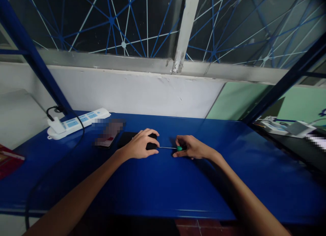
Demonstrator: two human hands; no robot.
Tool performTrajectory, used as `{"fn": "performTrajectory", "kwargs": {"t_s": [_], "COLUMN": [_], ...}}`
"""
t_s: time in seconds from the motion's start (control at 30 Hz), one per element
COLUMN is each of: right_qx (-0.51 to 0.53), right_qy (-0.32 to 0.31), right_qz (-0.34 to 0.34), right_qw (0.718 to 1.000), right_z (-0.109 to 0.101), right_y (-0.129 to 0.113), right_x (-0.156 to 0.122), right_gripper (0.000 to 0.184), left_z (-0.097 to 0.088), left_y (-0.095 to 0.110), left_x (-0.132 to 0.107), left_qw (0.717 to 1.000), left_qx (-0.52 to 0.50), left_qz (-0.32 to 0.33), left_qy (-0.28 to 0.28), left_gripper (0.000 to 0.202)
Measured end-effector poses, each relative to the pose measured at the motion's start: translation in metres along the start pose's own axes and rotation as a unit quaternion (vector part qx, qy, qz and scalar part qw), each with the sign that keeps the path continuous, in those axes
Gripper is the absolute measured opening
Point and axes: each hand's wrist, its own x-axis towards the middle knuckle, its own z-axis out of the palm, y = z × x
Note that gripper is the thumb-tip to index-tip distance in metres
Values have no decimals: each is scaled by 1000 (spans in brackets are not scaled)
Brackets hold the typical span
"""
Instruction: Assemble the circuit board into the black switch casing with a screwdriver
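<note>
My left hand (141,144) lies curled over a flat black device (127,139) on the blue table (163,181), holding it down. My right hand (189,147) is closed round a small screwdriver (175,148) with a green handle. Its thin metal shaft points left, and the tip reaches the edge of the black device just under my left fingers. Both hands rest on the table top near its middle.
A white power strip (76,122) with a plugged charger and a black cable (54,168) lies at the back left. A blurred object (108,132) sits beside the device. A red box (8,159) is at far left; papers and clutter (287,127) are on the right.
</note>
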Motion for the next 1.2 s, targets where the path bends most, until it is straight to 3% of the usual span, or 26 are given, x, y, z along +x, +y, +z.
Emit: {"fn": "performTrajectory", "kwargs": {"t_s": [0.13, 0.57, 0.7, 0.87, 0.97, 1.2], "right_qx": [-31, -7, -16, -57, -108, -218], "right_qy": [34, 38, 67, 131, 158, 174], "right_qz": [-36, -33, -40, -39, -45, -9], "right_qw": [998, 999, 997, 989, 980, 960], "right_z": [-2, -3, -4, -7, -6, -3], "right_y": [1, 4, 8, 12, 15, 26], "right_x": [1, 1, 2, 4, 5, 8], "right_gripper": [37, 40, 40, 29, 20, 38], "left_z": [-1, 2, 3, -1, -4, -25], "left_y": [1, 4, 0, -14, -21, -30], "left_x": [0, 2, 3, 2, 2, -4], "left_qw": [1000, 997, 992, 980, 971, 973], "left_qx": [2, -52, -73, 55, 100, 80], "left_qz": [0, -31, -46, -89, -141, -191], "left_qy": [2, 43, 94, 169, 165, 104], "left_gripper": [18, 22, 23, 24, 27, 46]}}
